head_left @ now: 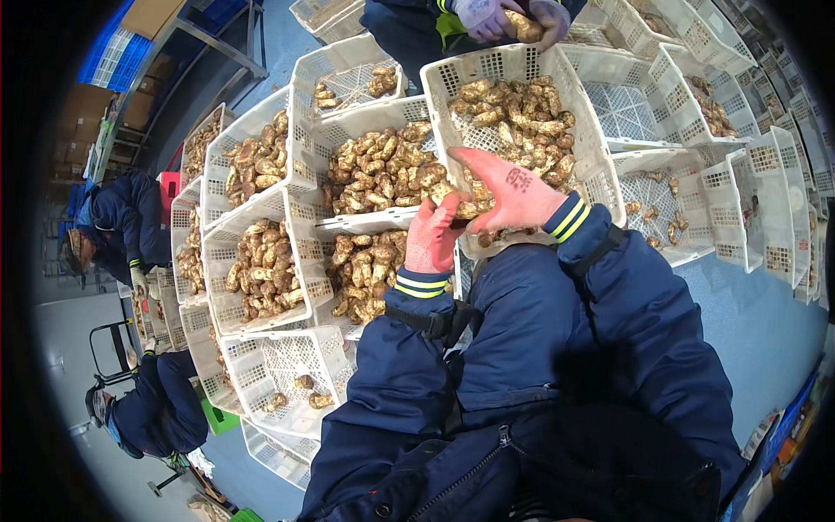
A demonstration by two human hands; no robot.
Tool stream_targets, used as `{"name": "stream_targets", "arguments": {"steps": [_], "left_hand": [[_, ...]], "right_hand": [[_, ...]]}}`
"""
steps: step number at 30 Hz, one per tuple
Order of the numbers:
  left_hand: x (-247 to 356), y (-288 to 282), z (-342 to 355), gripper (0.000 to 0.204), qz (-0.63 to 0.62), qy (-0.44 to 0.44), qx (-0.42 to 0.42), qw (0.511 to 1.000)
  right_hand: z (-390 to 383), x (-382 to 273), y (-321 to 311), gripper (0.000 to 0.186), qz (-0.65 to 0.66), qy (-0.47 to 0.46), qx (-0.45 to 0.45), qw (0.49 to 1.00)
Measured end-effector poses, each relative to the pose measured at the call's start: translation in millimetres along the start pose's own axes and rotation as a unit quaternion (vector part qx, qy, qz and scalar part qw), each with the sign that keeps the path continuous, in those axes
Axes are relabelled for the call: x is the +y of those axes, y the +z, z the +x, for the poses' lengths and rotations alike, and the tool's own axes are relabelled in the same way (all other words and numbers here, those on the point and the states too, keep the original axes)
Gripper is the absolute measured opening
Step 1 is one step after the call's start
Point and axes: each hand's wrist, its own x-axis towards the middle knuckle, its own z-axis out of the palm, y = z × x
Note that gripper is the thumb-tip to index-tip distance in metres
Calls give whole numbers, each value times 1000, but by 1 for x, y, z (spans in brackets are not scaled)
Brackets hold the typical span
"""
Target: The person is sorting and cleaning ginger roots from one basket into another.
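My left hand [430, 235], in a pink glove, is closed on a pale brown mushroom [433, 183] over the seam between the middle crates. My right hand [513, 196], also pink-gloved, is just to its right, fingers stretched out and thumb apart, beside the held mushroom. Under my right hand is a white perforated crate [591, 122] with a pile of mushrooms [531, 113]. Left of it, another crate [365, 115] holds a dense heap [365, 165], and a further heap [361, 270] lies below that.
Several more white crates [235, 348] surround me, some nearly bare. A co-worker's gloved hands [478, 13] hold a mushroom at the top. Two people [126, 217] bend over crates at the left. A metal rack [148, 70] stands upper left; blue floor [713, 331] shows right.
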Motion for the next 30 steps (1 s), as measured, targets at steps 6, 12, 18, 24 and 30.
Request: {"name": "stream_targets", "arguments": {"steps": [6, 12, 18, 24, 30], "left_hand": [[-2, -15, -5, 43, 117, 60, 19, 991], [-4, -30, 3, 59, 125, 91, 106, 982], [13, -80, 1, 65, 94, 121, 138, 979], [-28, -100, -9, 46, 38, 4, 103, 994], [-52, -112, -17, 46, 9, -50, 110, 993]], "right_hand": [[-12, 35, -8, 54, 0, 217, -10, 976], [-27, 73, 6, 56, -71, 329, -119, 934], [-48, 112, 21, 63, -183, 381, -230, 877], [-42, 124, 31, 54, -183, 413, -218, 865], [-34, 122, 55, 56, -174, 391, -317, 847]]}}
